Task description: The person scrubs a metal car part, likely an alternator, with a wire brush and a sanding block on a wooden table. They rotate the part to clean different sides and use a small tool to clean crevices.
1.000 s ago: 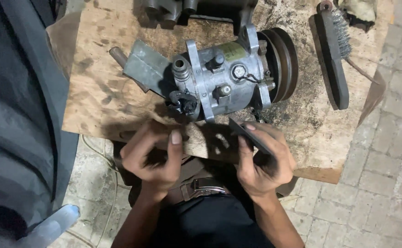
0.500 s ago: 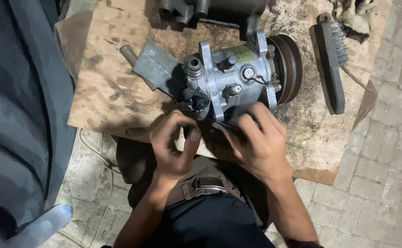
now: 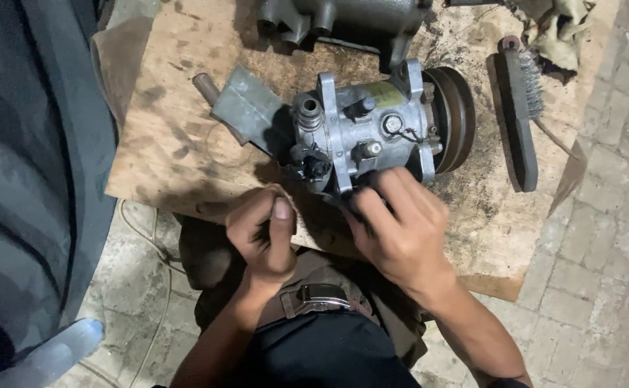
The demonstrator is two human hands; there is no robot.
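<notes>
Grey metal compressor with pulley [image 3: 372, 133] lies mid-board on stained wooden board [image 3: 164, 144]. Long wire brush [image 3: 519, 108] right of it. Second grey metal housing [image 3: 343, 18] behind. Right hand [image 3: 397, 230] at compressor's near side; left hand [image 3: 264, 233] at board's near edge.

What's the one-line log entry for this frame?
right hand: fingers on near side of compressor | left hand: curled, off it, contents unseen | compressor: on its side on wooden board | wire brush: right, untouched

Second metal housing [image 3: 343, 21]: cut off by top edge. Compressor [image 3: 372, 129] underside: hidden behind right hand [image 3: 401, 230]. Rag [image 3: 558, 29]: partly cropped.
</notes>
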